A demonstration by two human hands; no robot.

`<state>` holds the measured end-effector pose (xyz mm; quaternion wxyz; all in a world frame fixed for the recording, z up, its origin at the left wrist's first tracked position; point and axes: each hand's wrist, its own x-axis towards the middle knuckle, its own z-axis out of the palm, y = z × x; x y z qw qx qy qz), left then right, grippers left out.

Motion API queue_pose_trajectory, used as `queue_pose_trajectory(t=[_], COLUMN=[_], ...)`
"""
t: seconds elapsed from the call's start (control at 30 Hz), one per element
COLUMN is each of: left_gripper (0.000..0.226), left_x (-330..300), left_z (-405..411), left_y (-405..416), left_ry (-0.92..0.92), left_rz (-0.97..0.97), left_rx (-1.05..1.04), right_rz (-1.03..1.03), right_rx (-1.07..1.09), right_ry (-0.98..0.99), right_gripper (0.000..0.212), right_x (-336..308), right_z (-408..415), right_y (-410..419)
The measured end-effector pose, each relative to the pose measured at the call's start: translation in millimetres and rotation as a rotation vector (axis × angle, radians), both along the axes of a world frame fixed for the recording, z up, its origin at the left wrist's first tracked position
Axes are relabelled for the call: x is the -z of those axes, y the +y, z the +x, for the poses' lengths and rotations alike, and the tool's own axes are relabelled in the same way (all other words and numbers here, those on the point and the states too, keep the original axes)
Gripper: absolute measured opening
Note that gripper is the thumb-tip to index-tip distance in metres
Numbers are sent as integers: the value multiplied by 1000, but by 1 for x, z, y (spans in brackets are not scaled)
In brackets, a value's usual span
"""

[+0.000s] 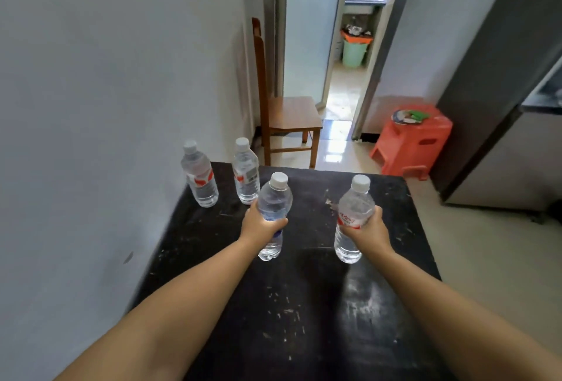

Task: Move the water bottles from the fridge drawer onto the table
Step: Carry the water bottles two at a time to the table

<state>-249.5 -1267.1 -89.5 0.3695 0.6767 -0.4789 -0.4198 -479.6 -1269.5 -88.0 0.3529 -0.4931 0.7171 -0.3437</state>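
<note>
At the far-left corner of the desk [304, 304], two bottles [200, 177] already stand upright. Left hand [261, 222] wraps one bottle [273, 198], right hand [368, 228] another [354, 207]; both upright, bases close above the desk, contact unclear. Fridge [486, 91] at right, drawer cut off.
</note>
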Motion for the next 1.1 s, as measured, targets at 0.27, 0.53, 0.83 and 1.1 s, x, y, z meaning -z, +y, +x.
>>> queue_pose_trajectory(t=[0.27, 0.53, 0.83, 1.1], left_gripper=[64, 64, 65, 74], left_x=[30, 55, 51, 31], left_z=[-42, -59, -60, -37], left_y=[-106, -131, -137, -102], left_ry=[115, 124, 91, -127], left_rz=[-63, -118, -34, 207], left_rx=[-19, -81, 23, 76], right_rz=[-53, -121, -52, 297], right_rx=[15, 56, 58, 34], right_ry=[-52, -73, -79, 49], right_gripper=[71, 72, 78, 93], right_x=[21, 52, 58, 38], right_z=[-9, -10, -22, -30], right_y=[-104, -125, -130, -101])
